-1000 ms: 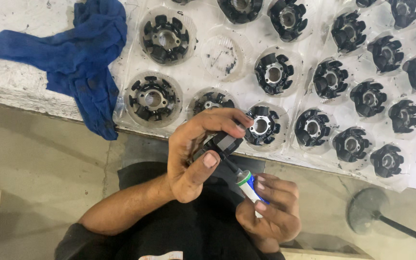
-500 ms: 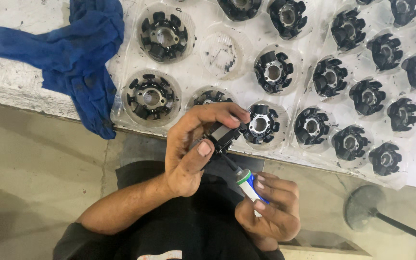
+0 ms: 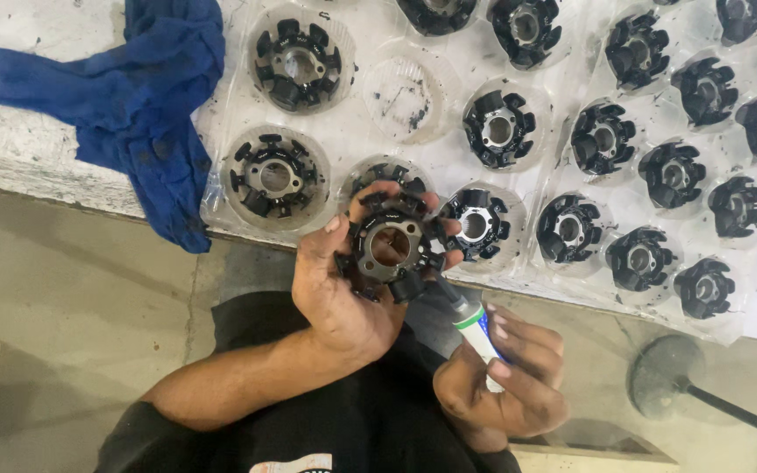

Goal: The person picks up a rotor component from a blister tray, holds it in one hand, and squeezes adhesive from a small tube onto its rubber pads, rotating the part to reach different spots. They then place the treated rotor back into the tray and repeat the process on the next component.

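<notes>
A black toothed stator ring (image 3: 389, 248) is sitting at the centre of the frame, face up to the camera; the left hand (image 3: 343, 293) is gripping it, fingers curled round its rim; just below and to the right, the right hand (image 3: 505, 385) is closing round a small white and blue tube (image 3: 475, 326), its dark nozzle lying close to the ring's lower edge; behind them a clear plastic tray (image 3: 413, 96) is lying on the bench, holding many similar stator rings (image 3: 604, 138) in round pockets; a blue cloth (image 3: 133, 96) is draping over the bench edge at the upper left.

left hand (image 3: 343, 289) gripping stator (image 3: 389, 248), trays (image 3: 449, 96)
</notes>
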Demonstrator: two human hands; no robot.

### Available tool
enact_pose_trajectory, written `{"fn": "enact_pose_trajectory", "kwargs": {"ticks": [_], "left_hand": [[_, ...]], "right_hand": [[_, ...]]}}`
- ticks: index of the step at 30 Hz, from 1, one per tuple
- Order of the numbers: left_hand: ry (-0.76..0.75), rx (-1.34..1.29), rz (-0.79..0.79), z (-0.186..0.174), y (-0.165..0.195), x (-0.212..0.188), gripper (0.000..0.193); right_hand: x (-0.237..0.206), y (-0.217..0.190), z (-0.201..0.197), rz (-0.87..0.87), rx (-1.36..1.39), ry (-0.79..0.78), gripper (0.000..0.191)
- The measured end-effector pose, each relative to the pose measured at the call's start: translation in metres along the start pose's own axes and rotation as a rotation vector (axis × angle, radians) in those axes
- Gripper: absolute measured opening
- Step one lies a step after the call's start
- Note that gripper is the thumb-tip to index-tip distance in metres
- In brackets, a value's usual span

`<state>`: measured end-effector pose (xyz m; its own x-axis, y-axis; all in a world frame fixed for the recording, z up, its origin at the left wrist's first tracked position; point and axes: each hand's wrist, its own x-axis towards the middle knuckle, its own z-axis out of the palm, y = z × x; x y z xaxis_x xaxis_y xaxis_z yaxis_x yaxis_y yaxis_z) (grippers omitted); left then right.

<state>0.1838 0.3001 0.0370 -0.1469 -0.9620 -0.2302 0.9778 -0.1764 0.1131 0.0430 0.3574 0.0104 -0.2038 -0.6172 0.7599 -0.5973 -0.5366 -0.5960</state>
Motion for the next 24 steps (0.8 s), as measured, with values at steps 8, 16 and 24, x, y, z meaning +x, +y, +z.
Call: {"fn": "enact_pose_trajectory", "kwargs": {"ticks": [8,16,24], "left_hand": [[0.067,-0.043,-0.043,-0.0021,-0.0085,-0.0005,0.052],[0.128,-0.07,-0.085,-0.0045,-0.0096,0.0023,0.049],[0.166,-0.102,-0.146,-0.002,-0.0068,0.0036,0.05]], "right_hand": [[-0.0037,0.0089,0.0024,-0.032,-0.018,-0.008,0.036],[-0.0056,0.01,0.0016,-0.014,-0.005,0.0,0.038],[-0.0015,0.0064,-0.0028,0.0,0.004,-0.075,0.036]]}}
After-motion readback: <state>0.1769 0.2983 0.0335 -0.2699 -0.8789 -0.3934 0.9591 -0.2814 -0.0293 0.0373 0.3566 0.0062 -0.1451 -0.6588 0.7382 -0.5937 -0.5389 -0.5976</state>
